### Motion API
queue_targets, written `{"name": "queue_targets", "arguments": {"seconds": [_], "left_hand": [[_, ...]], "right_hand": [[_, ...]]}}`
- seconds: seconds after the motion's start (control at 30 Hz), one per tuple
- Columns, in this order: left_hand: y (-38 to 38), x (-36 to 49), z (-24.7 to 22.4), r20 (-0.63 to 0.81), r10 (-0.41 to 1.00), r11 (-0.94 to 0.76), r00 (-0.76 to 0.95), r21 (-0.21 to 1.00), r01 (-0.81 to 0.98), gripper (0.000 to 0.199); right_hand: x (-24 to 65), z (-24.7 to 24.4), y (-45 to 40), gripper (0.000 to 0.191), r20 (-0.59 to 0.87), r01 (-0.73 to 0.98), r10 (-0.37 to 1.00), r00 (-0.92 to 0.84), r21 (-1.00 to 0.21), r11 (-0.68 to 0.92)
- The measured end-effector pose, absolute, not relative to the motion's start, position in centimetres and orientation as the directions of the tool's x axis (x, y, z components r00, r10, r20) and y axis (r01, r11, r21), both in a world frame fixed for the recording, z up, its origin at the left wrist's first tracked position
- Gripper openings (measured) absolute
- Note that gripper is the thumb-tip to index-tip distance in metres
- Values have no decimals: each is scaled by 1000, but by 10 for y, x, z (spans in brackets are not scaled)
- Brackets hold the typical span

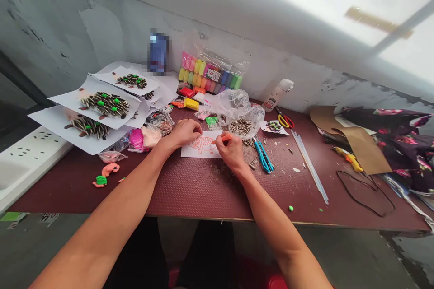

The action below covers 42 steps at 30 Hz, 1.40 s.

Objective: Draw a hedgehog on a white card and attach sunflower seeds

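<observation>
The right hand (231, 151) pinched an orange marker (226, 137) over white paper (185, 152); the left hand (185, 132) curled at its upper left corner, grip unclear. On the table (193, 192), the drawing (200, 144) already had outline, feet and inner strokes; what remained could not be told.

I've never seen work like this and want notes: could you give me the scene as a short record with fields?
Left hand: at the paper's upper edge
Right hand: holding an orange pen over the paper
Drawing: orange, rounded, with short legs
Left side: overlapping sheets bearing seed pictures
Beyond the hands: loose seeds in clear plastic
Right side: scissors, clear sticks
</observation>
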<state>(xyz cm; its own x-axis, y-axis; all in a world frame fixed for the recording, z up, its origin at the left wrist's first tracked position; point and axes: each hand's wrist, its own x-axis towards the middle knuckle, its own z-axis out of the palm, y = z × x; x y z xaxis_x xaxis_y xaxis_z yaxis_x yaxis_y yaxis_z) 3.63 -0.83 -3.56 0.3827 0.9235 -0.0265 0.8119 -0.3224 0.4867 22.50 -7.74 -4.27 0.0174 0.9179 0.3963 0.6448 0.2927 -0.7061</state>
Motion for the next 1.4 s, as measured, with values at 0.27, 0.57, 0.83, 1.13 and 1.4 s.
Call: {"name": "queue_targets", "arguments": {"seconds": [0.27, 0.57, 0.83, 1.13, 1.4], "left_hand": [[-8, 36, -38, -12, 925, -326, 380, 492, 808, 27], [-7, 36, -38, -17, 924, -325, 382, 493, 807, 28], [-8, 36, -39, -10, 925, -324, 379, 496, 806, 27], [-8, 35, -39, -10, 925, -321, 379, 513, 796, 26], [-7, 35, -40, -6, 927, -320, 376, 511, 798, 27]], "right_hand": [[224, -43, -77, 27, 375, 651, 927, 7, -705, 281], [224, -41, -77, 27, 374, 659, 927, 21, -703, 268], [225, -44, -78, 29, 356, 650, 934, 0, -710, 270], [225, -43, -78, 28, 334, 645, 942, 8, -722, 250], [224, -42, -79, 29, 316, 649, 949, -20, -718, 252]]}}
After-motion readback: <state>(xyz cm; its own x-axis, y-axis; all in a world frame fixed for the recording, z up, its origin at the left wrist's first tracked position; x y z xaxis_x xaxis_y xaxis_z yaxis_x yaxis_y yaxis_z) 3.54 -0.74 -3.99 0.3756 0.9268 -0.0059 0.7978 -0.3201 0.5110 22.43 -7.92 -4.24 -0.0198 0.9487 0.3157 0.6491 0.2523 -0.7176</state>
